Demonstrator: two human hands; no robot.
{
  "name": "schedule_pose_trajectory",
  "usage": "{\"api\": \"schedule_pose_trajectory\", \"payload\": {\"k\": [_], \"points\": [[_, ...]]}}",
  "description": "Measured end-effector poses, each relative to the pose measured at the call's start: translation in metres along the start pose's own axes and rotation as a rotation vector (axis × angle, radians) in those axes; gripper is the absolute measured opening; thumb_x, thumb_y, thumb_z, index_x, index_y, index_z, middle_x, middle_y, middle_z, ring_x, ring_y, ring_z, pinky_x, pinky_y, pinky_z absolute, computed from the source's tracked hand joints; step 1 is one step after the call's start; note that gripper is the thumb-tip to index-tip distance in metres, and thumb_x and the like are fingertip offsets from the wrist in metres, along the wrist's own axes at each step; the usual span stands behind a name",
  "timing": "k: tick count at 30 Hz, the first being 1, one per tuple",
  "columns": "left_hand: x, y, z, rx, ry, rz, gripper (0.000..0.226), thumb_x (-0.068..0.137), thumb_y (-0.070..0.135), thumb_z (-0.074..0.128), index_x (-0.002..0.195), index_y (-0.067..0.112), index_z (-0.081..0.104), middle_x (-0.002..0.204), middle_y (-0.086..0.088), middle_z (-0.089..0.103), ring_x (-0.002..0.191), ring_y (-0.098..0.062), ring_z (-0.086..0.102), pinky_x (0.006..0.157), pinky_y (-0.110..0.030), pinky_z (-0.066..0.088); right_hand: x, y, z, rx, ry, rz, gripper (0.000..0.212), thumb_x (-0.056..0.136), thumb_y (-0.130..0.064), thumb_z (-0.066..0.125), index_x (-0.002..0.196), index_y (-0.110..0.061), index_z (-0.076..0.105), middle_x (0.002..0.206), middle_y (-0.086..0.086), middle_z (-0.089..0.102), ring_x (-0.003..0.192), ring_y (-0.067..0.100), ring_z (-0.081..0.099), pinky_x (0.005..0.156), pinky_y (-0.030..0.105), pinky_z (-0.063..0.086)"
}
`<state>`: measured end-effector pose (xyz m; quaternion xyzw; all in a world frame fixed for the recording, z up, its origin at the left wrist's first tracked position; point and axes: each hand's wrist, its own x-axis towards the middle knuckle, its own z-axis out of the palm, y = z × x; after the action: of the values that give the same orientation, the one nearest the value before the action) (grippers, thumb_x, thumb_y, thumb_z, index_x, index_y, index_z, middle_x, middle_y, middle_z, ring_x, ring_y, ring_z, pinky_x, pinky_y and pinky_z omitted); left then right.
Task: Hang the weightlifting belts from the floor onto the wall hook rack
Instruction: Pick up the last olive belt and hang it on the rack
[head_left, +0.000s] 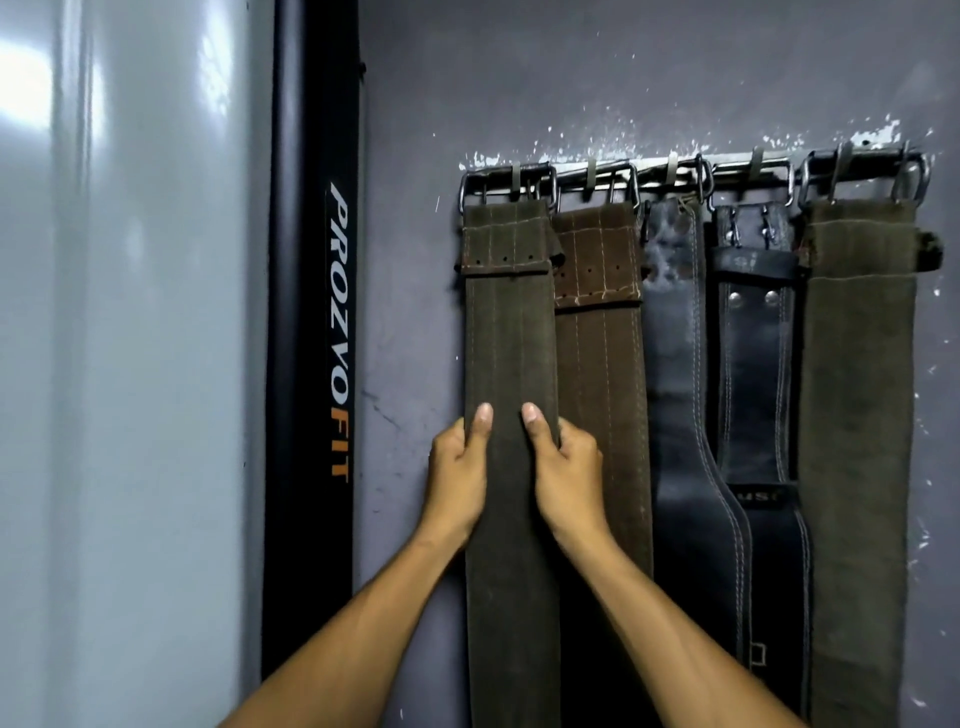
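Currently both hands are grasping the leftmost olive belt (511, 364), which is hanging by its buckle from the wall hook rack (675, 169). Left hand (460, 467) is pinching the belt's left edge, right hand (563, 467) its right edge, thumbs lying on the face. Belt's long axis is running straight down from hook to grip; both hands are sitting level, equally near. Four other belts are hanging alongside to the right. Likely settling it straight before letting go.

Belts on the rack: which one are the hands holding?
The leftmost olive-green belt. The left hand and right hand grip its edges; the other four hang untouched to its right.
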<state>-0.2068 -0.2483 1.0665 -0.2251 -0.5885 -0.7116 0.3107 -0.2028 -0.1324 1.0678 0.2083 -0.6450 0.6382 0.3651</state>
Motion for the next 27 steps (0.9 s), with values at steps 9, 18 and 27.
{"api": "schedule_pose_trajectory", "payload": {"k": [9,18,27], "points": [[-0.115,-0.090,-0.027,0.049,0.051,-0.236,0.050,0.101,0.046,0.052,0.105,0.004,0.079,0.098,-0.006,0.083,0.095,-0.021,0.079,0.080,-0.028,0.061,-0.117,0.088,-0.023,-0.112,-0.050,0.054,0.047,0.094,-0.053,0.058,0.108,-0.014,0.081,0.101,-0.007,0.083,0.099,0.003,0.077,0.089,0.040,0.063],[-0.165,-0.100,-0.036,0.002,-0.015,-0.311,0.043,0.104,0.048,0.049,0.112,0.019,0.080,0.109,-0.005,0.082,0.106,-0.018,0.077,0.083,-0.020,0.059,-0.154,0.101,-0.037,0.090,-0.194,0.207,0.048,0.089,-0.070,0.064,0.110,-0.029,0.079,0.108,-0.006,0.082,0.106,0.011,0.077,0.090,0.033,0.061],[-0.261,-0.133,-0.048,0.256,0.021,-0.553,0.047,0.098,0.060,0.049,0.107,0.025,0.080,0.101,0.006,0.083,0.100,-0.009,0.077,0.091,-0.028,0.059,-0.233,0.116,-0.061,-0.127,-0.209,0.331,0.007,0.093,-0.041,0.072,0.095,-0.038,0.078,0.097,-0.019,0.082,0.093,-0.003,0.076,0.080,0.019,0.059]]}}
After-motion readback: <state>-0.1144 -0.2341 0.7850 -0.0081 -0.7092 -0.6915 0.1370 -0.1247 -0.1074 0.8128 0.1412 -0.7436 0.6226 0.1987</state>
